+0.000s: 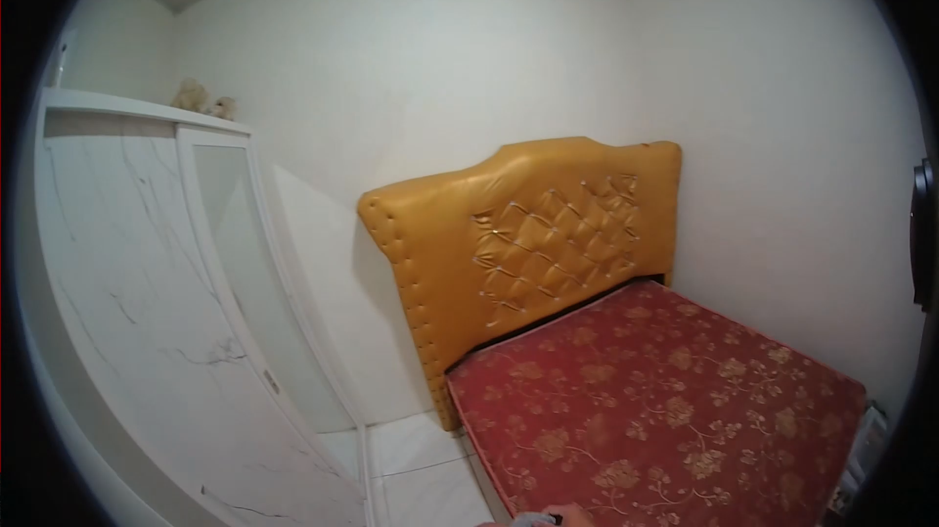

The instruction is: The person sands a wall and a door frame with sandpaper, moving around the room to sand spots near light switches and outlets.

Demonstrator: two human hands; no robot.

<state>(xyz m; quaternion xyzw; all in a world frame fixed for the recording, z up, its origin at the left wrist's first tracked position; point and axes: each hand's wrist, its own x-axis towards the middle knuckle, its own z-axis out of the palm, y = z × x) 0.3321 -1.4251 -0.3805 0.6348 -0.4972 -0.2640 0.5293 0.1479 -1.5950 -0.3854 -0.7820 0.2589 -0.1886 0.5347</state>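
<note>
At the bottom edge, in front of the red flowered mattress (626, 400), only a small part of my right hand (572, 515) shows. A grey thing (533, 519) with a small dark spot lies against it, too cut off to make out. Left of the grey thing is a sliver of skin, perhaps my left hand (491, 524). The fingers of both hands are hidden below the frame. A padded golden headboard (440, 233) stands upright at the mattress's far end.
A tall white marbled wardrobe (127, 263) with a sliding door fills the left side. Small plush toys (191, 96) sit on top. White floor tiles (421, 444) show between wardrobe and bed. A dark object (922, 233) is on the right wall; some items (866, 444) lie beside the mattress's right edge.
</note>
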